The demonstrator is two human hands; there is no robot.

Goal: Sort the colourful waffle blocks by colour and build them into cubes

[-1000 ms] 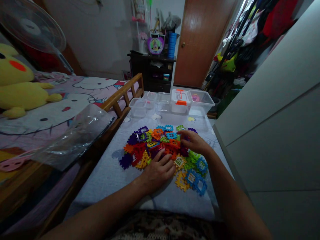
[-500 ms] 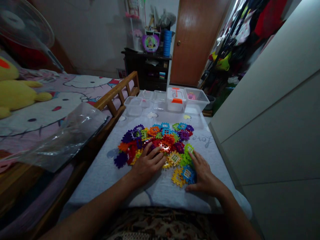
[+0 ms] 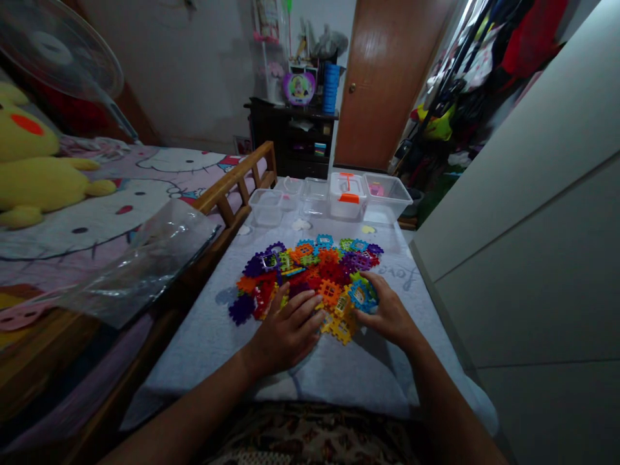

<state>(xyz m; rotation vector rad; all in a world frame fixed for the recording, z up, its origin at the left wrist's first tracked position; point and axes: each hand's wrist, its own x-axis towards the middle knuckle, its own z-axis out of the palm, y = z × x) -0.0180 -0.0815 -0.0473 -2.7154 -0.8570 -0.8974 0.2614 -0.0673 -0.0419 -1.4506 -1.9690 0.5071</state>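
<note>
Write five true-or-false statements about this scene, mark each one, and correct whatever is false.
1. The right hand holds a blue, notched plastic piece. True.

2. The left hand lies on the crinkled, clear plastic bag. False: its fingers are over the near side of the pile of multicoloured, notched plastic pieces.

3. A translucent plastic box with orange clips stands beyond the pile. True.

4. The big yellow plush toy sits among the plastic containers. False: it is on the bed at the left.

5. A blue, ribbed cylinder stands on the dark cabinet. True.
</note>
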